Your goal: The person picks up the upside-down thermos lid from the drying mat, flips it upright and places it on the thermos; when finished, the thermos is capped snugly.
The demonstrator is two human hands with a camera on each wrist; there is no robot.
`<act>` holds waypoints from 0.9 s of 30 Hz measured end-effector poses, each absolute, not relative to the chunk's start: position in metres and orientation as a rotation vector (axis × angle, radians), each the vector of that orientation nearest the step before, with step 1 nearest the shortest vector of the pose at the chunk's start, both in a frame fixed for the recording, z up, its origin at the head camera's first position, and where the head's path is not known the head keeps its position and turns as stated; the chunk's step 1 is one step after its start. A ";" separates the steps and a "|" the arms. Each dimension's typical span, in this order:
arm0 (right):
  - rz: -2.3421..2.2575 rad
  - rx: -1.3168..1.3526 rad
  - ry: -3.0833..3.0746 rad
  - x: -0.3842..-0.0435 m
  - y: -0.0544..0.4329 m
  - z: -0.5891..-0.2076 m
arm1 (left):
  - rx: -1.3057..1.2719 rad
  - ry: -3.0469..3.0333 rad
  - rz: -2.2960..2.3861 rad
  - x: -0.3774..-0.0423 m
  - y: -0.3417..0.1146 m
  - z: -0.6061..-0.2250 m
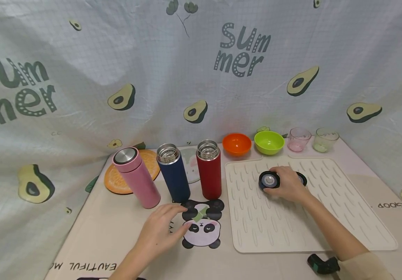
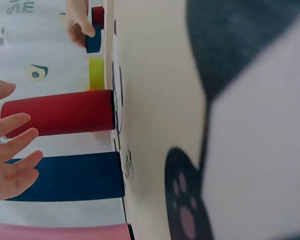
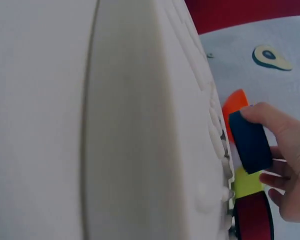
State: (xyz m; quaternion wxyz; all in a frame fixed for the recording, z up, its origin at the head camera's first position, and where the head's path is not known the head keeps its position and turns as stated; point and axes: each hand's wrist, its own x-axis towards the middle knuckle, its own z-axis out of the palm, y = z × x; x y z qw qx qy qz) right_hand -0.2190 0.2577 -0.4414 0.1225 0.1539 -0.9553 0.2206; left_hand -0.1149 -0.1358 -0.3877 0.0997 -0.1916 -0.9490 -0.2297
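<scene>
My right hand (image 1: pixel 289 184) grips a blue bottle lid (image 3: pixel 250 142) between thumb and fingers, above the white drying mat (image 1: pixel 253 233). In the head view the lid's round silvery inside faces up. A red lid (image 3: pixel 253 216) is on the mat beside that hand, partly hidden in the head view. My left hand (image 1: pixel 160 229) has spread, relaxed fingers and holds nothing. It hovers in front of a blue bottle (image 1: pixel 174 177) and a red bottle (image 1: pixel 209 175), both upright and lidless with silvery mouths. A pink bottle (image 1: pixel 138 181) with its lid on stands to their left.
Behind the mat stand an orange bowl (image 1: pixel 236 144), a green bowl (image 1: pixel 269 142), a pink glass (image 1: pixel 298 140) and a green glass (image 1: pixel 324 140). An orange-slice placemat (image 1: pixel 115 181) lies behind the pink bottle. A black device (image 1: pixel 322 265) is near the front right.
</scene>
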 end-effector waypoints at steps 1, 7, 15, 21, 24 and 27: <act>0.686 0.467 -2.762 -0.218 0.254 -0.441 | -0.569 -2.809 -0.699 -0.115 -0.135 -0.388; 0.863 0.615 -2.614 -0.208 0.222 -0.424 | -0.588 -2.854 -0.825 -0.120 -0.127 -0.387; 0.949 0.858 -2.529 -0.177 0.166 -0.401 | -0.590 -2.972 -1.054 -0.130 -0.108 -0.381; 0.921 1.080 -2.398 -0.160 0.132 -0.389 | -0.687 -2.926 -1.448 -0.139 -0.094 -0.378; 0.909 1.126 -2.359 -0.152 0.121 -0.382 | -0.730 -2.857 -1.565 -0.143 -0.088 -0.376; 0.897 1.145 -2.328 -0.147 0.115 -0.377 | -0.730 -2.805 -1.615 -0.147 -0.084 -0.374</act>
